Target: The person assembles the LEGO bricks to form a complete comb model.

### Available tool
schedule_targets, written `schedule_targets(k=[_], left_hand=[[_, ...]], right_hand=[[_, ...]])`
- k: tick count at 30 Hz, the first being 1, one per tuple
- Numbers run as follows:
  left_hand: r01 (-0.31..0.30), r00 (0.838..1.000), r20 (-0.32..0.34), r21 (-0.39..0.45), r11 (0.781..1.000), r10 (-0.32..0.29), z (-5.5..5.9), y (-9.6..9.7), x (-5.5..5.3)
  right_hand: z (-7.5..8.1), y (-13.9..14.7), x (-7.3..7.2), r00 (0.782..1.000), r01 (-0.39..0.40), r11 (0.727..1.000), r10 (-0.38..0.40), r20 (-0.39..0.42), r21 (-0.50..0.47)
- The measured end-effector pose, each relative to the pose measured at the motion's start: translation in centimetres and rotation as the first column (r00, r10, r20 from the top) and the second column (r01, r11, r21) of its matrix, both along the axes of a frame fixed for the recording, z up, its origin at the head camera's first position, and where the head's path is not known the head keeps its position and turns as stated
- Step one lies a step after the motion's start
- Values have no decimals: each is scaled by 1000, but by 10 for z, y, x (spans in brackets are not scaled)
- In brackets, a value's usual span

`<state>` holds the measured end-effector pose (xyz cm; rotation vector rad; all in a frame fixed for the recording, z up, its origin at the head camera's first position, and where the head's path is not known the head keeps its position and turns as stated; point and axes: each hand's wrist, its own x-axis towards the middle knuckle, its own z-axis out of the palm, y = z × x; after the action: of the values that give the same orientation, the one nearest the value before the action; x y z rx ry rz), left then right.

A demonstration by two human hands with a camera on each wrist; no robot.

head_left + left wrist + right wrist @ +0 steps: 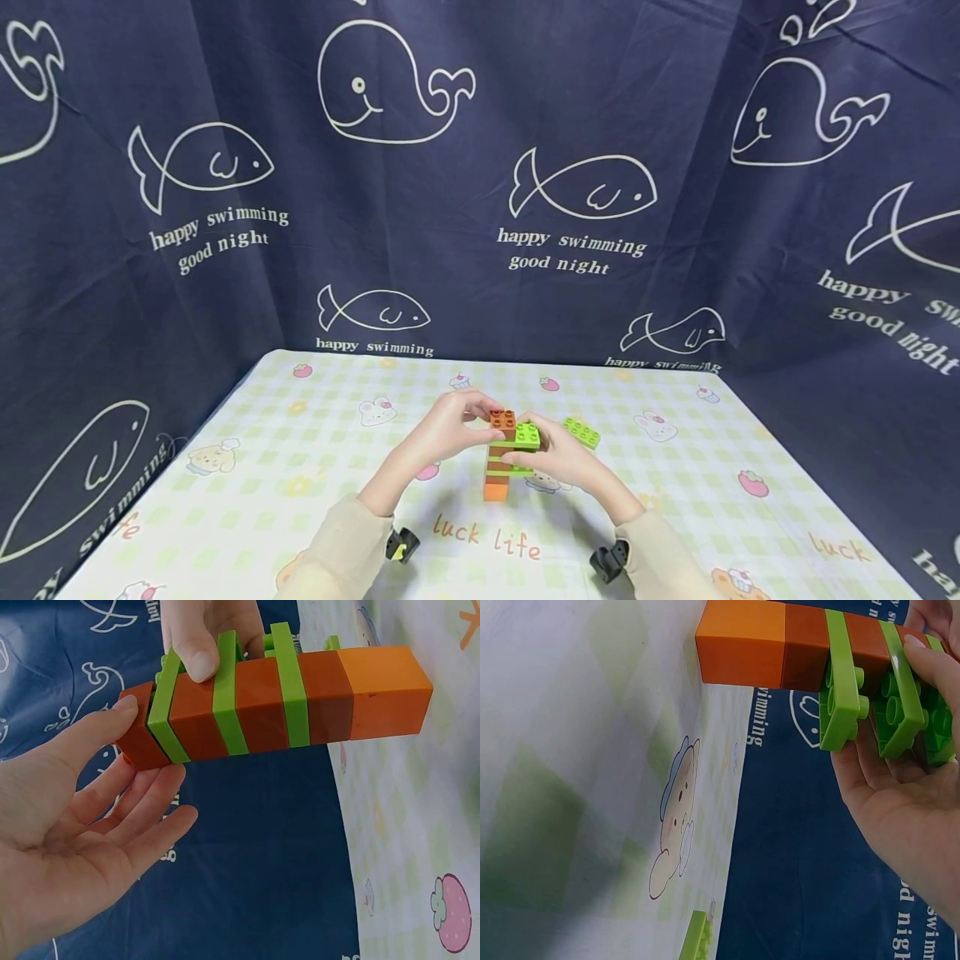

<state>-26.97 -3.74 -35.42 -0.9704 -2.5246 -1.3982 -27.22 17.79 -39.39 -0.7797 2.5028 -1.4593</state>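
Note:
A tower of toy building bricks stands upright on the table, an orange brick [495, 492] at its base. Above that, brown bricks [268, 705] alternate with thin green plates [843, 686] that jut out to the right. My left hand [453, 425] pinches the top brown brick [144, 727] between thumb and fingers, where it sits slightly tilted against the uppermost green plate [169, 720]. From the other side, my right hand [561, 452] grips the tower's upper part, thumb on its near face and fingers behind the jutting plates.
One loose green plate [582, 432] lies on the table just beyond my right hand. A checked cloth with printed figures covers the table [240, 508]. Dark blue curtains [480, 200] with fish drawings hang behind it and at both sides.

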Motion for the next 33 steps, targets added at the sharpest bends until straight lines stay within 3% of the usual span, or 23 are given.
schedule_targets(k=[9, 23, 30, 33], left_hand=[[12, 1000, 18, 29, 1000, -13, -3, -1, 1], [26, 999, 21, 27, 999, -27, -5, -3, -6], [41, 997, 57, 49, 998, -44, -11, -1, -8], [38, 995, 93, 64, 997, -44, -14, 1, -8]], right_hand=[[-1, -2, 0, 1000, 2, 1000, -2, -20, 9], [3, -2, -2, 1000, -1, 1000, 1, -16, 11], [27, -9, 19, 1000, -1, 1000, 1, -14, 24], [27, -8, 21, 1000, 15, 1000, -15, -7, 20]])
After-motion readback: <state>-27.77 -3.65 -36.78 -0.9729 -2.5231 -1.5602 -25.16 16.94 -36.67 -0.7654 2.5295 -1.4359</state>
